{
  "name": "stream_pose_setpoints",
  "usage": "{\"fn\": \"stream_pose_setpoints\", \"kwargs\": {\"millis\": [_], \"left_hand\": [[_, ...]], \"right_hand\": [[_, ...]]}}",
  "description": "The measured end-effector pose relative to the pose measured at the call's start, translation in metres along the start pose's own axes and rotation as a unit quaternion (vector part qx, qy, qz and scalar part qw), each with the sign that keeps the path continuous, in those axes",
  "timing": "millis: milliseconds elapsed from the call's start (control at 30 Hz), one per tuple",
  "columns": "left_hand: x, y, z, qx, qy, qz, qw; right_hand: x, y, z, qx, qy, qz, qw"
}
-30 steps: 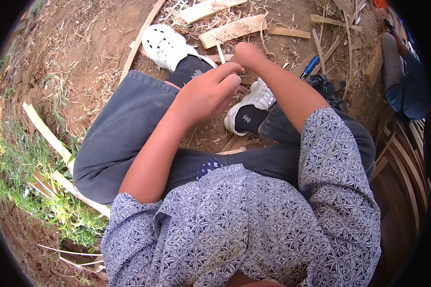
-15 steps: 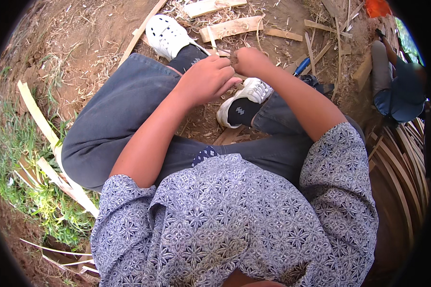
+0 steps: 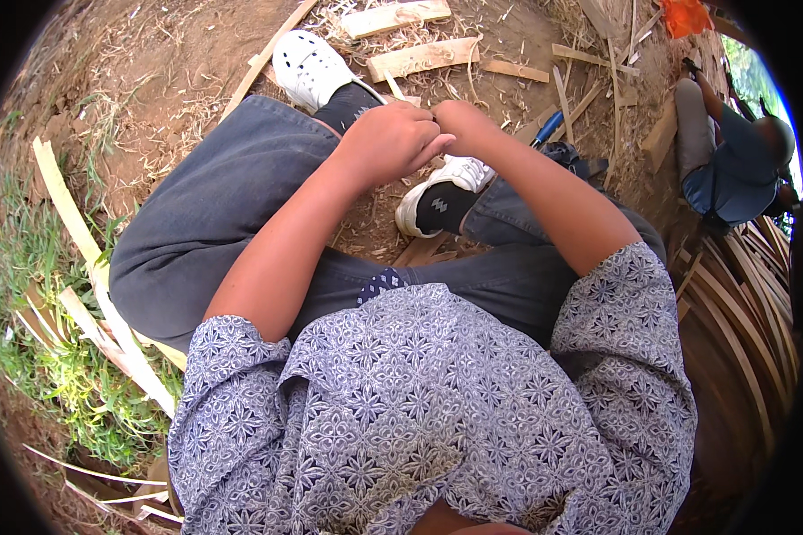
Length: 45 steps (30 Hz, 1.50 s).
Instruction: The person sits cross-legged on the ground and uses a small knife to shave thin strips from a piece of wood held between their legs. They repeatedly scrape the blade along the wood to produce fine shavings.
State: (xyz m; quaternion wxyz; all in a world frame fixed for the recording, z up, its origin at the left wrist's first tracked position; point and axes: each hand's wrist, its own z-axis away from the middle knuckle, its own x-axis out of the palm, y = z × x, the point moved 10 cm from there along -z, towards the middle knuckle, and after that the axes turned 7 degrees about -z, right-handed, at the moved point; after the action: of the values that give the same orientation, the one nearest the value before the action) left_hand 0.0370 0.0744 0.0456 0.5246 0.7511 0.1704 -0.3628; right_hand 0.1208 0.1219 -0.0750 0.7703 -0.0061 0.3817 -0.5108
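My left hand is closed, its thumb pointing toward my right hand, which is curled into a fist. The two hands meet above the gap between my feet. Just past my left knuckles a narrow pale bamboo strip sticks out; the rest of it is hidden by the fingers. What my right fist grips cannot be made out. A white clog on one foot lies beyond my left hand, and a second white shoe is under my right wrist.
Flat wooden pieces and shavings litter the dirt ahead. A blue-handled tool lies right of my right forearm. Long strips are stacked at the right, near another seated person. Pale split lengths lie on grass at left.
My right hand has come down and left against my left hand, closing the small gap between them. The view has shifted slightly.
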Motion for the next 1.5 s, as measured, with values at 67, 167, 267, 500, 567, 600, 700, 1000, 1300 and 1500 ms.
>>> {"fn": "stream_pose_setpoints", "kwargs": {"millis": [67,167,267,500,567,600,700,1000,1300,1500], "left_hand": [[0.0,-0.002,0.0,-0.001,0.001,-0.002,1.0],[-0.001,0.001,-0.001,0.001,0.002,-0.011,1.0],[-0.001,0.005,-0.001,0.019,0.013,-0.013,1.0],[0.003,-0.001,0.0,0.007,0.032,0.011,0.999],[0.003,-0.001,0.0,-0.003,0.033,0.019,0.999],[0.0,-0.001,-0.003,-0.008,0.032,0.023,0.999],[-0.006,-0.003,-0.006,-0.006,0.037,0.031,0.999],[-0.012,-0.009,-0.003,-0.01,0.069,0.036,0.997],[-0.017,-0.01,0.0,-0.013,0.083,0.021,0.996],[-0.016,-0.01,0.003,-0.01,0.11,0.028,0.994]], "right_hand": [[-0.006,-0.002,0.002,0.006,-0.006,-0.012,1.0],[-0.004,0.001,-0.005,0.05,-0.061,0.015,0.997],[-0.012,0.007,-0.004,0.166,-0.048,-0.007,0.985],[0.004,0.024,-0.034,0.137,-0.022,-0.011,0.99],[0.004,0.03,-0.045,0.162,-0.018,-0.009,0.987],[0.007,0.037,-0.053,0.165,-0.012,-0.015,0.986],[0.014,0.043,-0.073,0.184,-0.024,-0.026,0.982],[0.013,0.038,-0.075,0.132,-0.039,-0.029,0.99],[-0.017,-0.016,-0.01,-0.012,-0.049,-0.043,0.998],[0.009,0.021,-0.074,0.064,-0.024,-0.006,0.998]]}}
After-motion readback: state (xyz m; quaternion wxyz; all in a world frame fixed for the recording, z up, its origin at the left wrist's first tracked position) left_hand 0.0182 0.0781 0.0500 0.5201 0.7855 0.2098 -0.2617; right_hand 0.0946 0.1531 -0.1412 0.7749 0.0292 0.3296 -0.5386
